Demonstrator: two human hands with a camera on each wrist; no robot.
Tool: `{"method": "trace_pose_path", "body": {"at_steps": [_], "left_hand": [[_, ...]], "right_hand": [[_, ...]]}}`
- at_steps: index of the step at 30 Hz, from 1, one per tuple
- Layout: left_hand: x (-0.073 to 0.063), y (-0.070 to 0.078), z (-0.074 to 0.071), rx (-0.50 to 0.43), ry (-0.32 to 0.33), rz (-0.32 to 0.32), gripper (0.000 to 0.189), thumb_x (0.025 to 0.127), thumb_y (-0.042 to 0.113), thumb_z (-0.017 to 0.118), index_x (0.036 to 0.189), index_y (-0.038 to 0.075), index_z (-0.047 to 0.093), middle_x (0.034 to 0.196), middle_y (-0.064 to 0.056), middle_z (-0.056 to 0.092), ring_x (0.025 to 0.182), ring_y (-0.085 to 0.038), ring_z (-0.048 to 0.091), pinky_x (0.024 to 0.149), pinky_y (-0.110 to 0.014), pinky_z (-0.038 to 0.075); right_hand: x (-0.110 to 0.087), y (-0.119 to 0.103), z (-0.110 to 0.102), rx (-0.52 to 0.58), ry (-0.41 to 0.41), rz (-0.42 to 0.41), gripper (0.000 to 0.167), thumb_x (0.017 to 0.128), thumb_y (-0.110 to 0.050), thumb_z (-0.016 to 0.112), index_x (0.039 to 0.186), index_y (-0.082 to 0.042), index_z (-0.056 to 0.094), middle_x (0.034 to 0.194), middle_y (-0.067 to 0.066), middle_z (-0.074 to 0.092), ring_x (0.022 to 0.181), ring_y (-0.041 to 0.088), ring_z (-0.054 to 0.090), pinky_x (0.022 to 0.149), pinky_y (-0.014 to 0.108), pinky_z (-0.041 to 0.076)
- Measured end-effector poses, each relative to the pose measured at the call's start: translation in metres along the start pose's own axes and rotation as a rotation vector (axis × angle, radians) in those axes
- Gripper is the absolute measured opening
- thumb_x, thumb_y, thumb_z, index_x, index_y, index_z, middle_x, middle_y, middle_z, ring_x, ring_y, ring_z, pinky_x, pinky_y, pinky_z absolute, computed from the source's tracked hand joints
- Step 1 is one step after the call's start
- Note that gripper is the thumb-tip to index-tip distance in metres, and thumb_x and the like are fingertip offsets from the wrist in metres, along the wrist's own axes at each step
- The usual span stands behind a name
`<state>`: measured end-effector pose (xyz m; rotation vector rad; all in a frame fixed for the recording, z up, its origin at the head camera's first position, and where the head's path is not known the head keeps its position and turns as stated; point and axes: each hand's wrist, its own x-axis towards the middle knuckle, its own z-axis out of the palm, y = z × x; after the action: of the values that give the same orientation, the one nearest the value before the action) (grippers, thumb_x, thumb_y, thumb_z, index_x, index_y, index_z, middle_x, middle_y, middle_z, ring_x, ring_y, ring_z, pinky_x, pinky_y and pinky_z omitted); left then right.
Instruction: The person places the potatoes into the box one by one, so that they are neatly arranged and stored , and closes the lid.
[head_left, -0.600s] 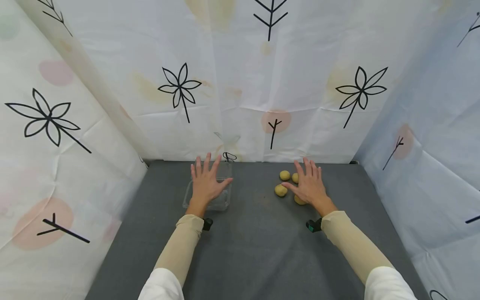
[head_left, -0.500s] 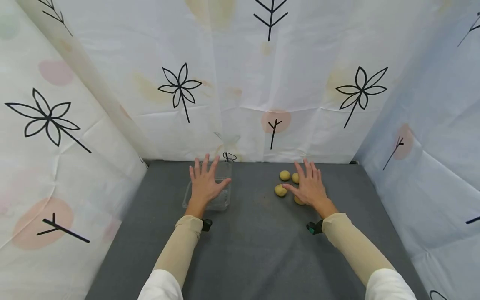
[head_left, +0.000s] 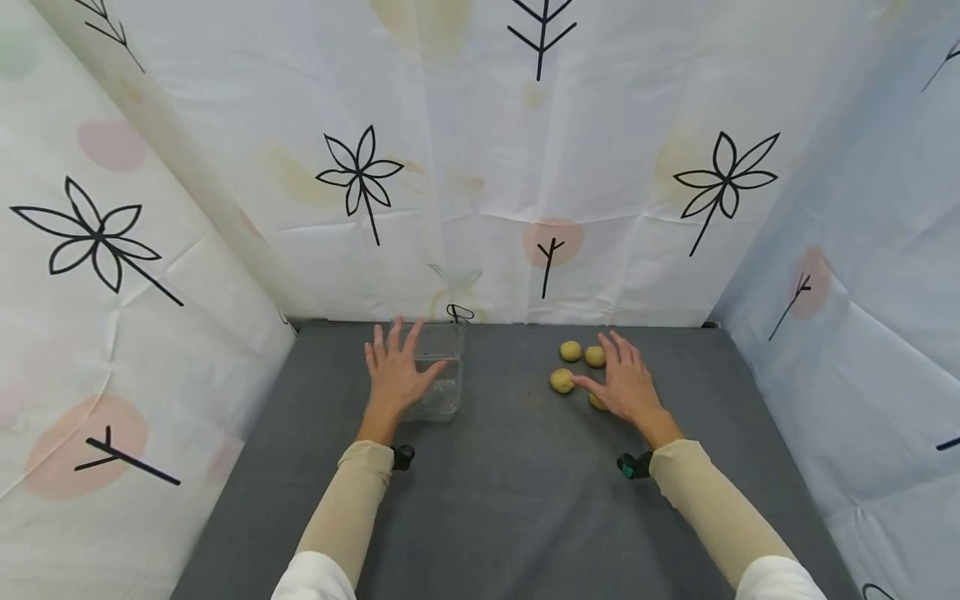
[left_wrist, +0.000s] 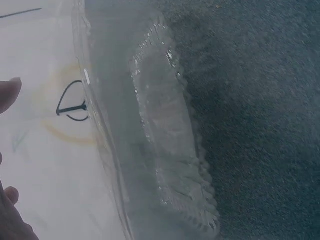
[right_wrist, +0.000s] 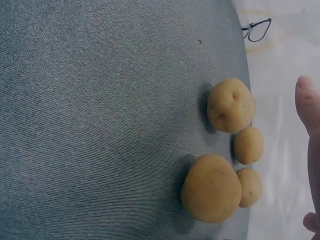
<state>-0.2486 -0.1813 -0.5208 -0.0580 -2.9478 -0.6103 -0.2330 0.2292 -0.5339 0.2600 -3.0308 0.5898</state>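
My left hand (head_left: 393, 382) hovers over the left side of a clear plastic clamshell container (head_left: 444, 398), fingers spread and holding nothing. The container lies with its lid (head_left: 441, 340) folded back toward the wall; its ribbed base (left_wrist: 167, 115) fills the middle of the left wrist view. On the right, my right hand (head_left: 628, 388) is held over several small yellow potatoes, thumb out, fingers loosely extended. One potato (head_left: 562, 381) lies by the thumb tip, and another (head_left: 596, 402) is partly hidden under the hand. The right wrist view shows the largest-looking potato (right_wrist: 211, 189) apart from the fingers.
A dark grey cloth-covered table (head_left: 510, 500) runs up to a white patterned curtain (head_left: 480, 183) at the back. Similar curtains close in the left and right sides. Between container and potatoes lies a stretch of bare cloth.
The left hand has drifted left and slightly back toward the body, uncovering more of the container. The right hand has shifted a little right and back, showing more of the potatoes.
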Motion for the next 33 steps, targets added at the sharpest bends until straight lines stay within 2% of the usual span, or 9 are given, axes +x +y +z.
{"method": "trace_pose_path", "body": {"at_steps": [6, 10, 18, 22, 26, 30, 33], "left_hand": [[-0.007, -0.008, -0.003, -0.036, 0.024, 0.002, 0.088, 0.093, 0.059, 0.065, 0.164, 0.03, 0.022, 0.173, -0.01, 0.007, 0.158, -0.047, -0.005, 0.122, -0.071, 0.0], [-0.009, -0.013, -0.004, -0.052, 0.021, -0.002, 0.086, 0.094, 0.053, 0.066, 0.164, 0.028, 0.022, 0.173, -0.009, 0.006, 0.158, -0.046, -0.004, 0.123, -0.07, 0.002], [-0.013, -0.023, -0.008, -0.067, 0.025, -0.006, 0.079, 0.097, 0.05, 0.063, 0.163, 0.03, 0.024, 0.173, -0.01, 0.011, 0.157, -0.046, 0.004, 0.121, -0.07, 0.016], [-0.014, -0.029, -0.011, -0.091, 0.041, 0.0, 0.075, 0.098, 0.046, 0.065, 0.161, 0.028, 0.03, 0.171, -0.013, 0.019, 0.155, -0.047, 0.011, 0.117, -0.072, 0.022], [-0.015, -0.037, -0.014, -0.105, 0.053, -0.006, 0.069, 0.098, 0.043, 0.065, 0.159, 0.027, 0.038, 0.168, -0.014, 0.026, 0.154, -0.047, 0.015, 0.118, -0.069, 0.024], [-0.017, -0.044, -0.017, -0.116, 0.05, -0.025, 0.064, 0.099, 0.042, 0.065, 0.156, 0.026, 0.042, 0.167, -0.014, 0.029, 0.154, -0.046, 0.016, 0.119, -0.068, 0.025], [-0.017, -0.048, -0.018, -0.16, 0.046, -0.034, 0.061, 0.099, 0.04, 0.065, 0.154, 0.024, 0.046, 0.166, -0.015, 0.03, 0.152, -0.046, 0.019, 0.117, -0.067, 0.027]], "right_hand": [[-0.008, 0.004, 0.006, 0.057, 0.044, 0.002, 0.096, 0.092, -0.052, 0.071, 0.16, -0.002, 0.025, 0.164, 0.028, 0.022, 0.148, 0.051, 0.025, 0.112, 0.07, 0.032], [-0.013, 0.008, 0.01, 0.08, 0.052, -0.002, 0.094, 0.092, -0.051, 0.071, 0.159, -0.002, 0.027, 0.162, 0.028, 0.025, 0.146, 0.05, 0.027, 0.114, 0.068, 0.03], [-0.02, 0.01, 0.017, 0.112, 0.074, -0.005, 0.089, 0.092, -0.049, 0.073, 0.157, -0.002, 0.033, 0.154, 0.028, 0.037, 0.138, 0.048, 0.037, 0.112, 0.064, 0.034], [-0.023, 0.011, 0.02, 0.145, 0.078, 0.009, 0.088, 0.092, -0.046, 0.074, 0.156, -0.001, 0.034, 0.151, 0.029, 0.04, 0.136, 0.049, 0.038, 0.111, 0.064, 0.035], [-0.026, 0.012, 0.023, 0.184, 0.069, 0.031, 0.088, 0.091, -0.048, 0.074, 0.155, 0.0, 0.036, 0.15, 0.028, 0.042, 0.137, 0.049, 0.037, 0.11, 0.065, 0.035], [-0.028, 0.015, 0.026, 0.2, 0.067, 0.043, 0.089, 0.089, -0.05, 0.075, 0.154, -0.002, 0.038, 0.148, 0.028, 0.044, 0.136, 0.048, 0.039, 0.11, 0.065, 0.035], [-0.03, 0.018, 0.029, 0.2, 0.063, 0.057, 0.09, 0.088, -0.052, 0.076, 0.154, -0.003, 0.038, 0.147, 0.027, 0.045, 0.136, 0.048, 0.04, 0.11, 0.065, 0.036]]}}
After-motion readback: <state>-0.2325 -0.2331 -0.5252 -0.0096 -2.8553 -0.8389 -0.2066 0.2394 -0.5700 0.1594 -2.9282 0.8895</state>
